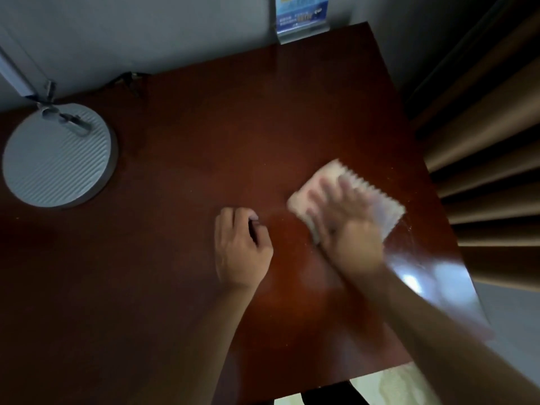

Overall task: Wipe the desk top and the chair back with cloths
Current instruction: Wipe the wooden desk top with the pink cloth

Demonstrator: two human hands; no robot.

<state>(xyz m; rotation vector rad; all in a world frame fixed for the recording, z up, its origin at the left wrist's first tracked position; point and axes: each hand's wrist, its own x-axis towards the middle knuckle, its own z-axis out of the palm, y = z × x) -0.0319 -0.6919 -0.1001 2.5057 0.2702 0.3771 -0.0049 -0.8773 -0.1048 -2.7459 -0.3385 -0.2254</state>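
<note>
Toward the tabletop's [204,118] right edge, the right hand [347,220] presses flat, fingers spread, on the cloth [377,197] to wipe; left hand [241,249] rests curled, empty, bracing nearby

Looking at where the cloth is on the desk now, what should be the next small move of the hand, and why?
Probably sweep the right hand with the cloth leftward across the desk top. The cloth lies flat under straight fingers near the desk's right edge, and the middle and left, towards the round lamp base, lie beyond it. The left hand rests curled, holding nothing.
</note>
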